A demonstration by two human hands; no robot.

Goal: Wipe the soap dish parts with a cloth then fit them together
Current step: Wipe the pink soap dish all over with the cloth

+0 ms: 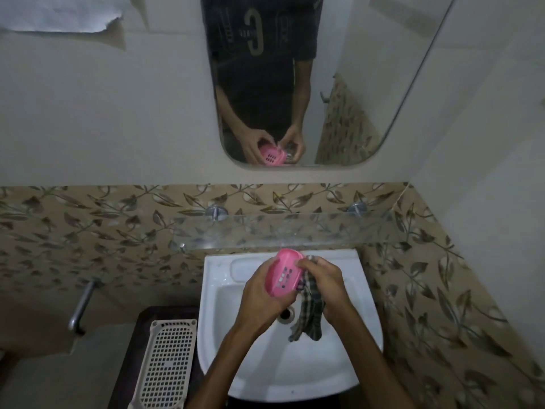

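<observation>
One cream lattice tray [168, 364] is seen nearest, beside the white basin [250, 370]. Above the basin, one pink soap dish [284, 274], oval with slotted holes, is gripped by the left hand [261, 299]; one checked cloth [308, 308] is pinched against its rim by the right hand [323, 283]. One glass shelf [295, 228] and one mirror [324, 84] lie beyond.

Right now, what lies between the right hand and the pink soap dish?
In the head view, the checked cloth, held by the right hand against the pink plastic soap dish.

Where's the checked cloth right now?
In the head view the checked cloth is gripped in the right hand, pressed against the pink soap dish that the left hand holds, its tail hanging over the sink.
</observation>
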